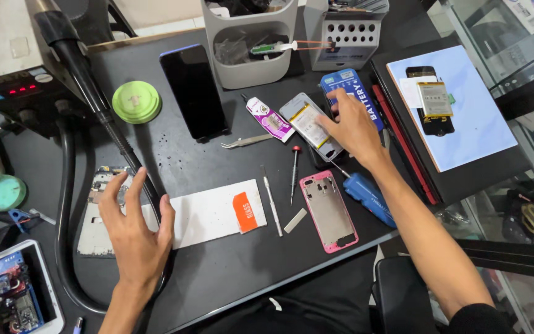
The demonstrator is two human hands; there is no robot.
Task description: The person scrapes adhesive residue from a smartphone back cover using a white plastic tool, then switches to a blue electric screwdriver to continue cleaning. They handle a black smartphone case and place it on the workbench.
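Note:
My right hand reaches to the back of the black work mat, its fingers resting on an opened phone with a yellow-and-white battery; a blue battery pack lies just behind it. My left hand lies flat with fingers spread near the front left, over a stripped phone frame and the end of a white envelope with an orange label. A pink phone back cover lies between my arms. Neither hand grips anything that I can see.
A dark phone, a green round pad, a glue tube, tweezers, a red-tipped screwdriver, a white pry tool and a blue-handled screwdriver lie on the mat. A black hose runs down the left. Grey organisers stand behind.

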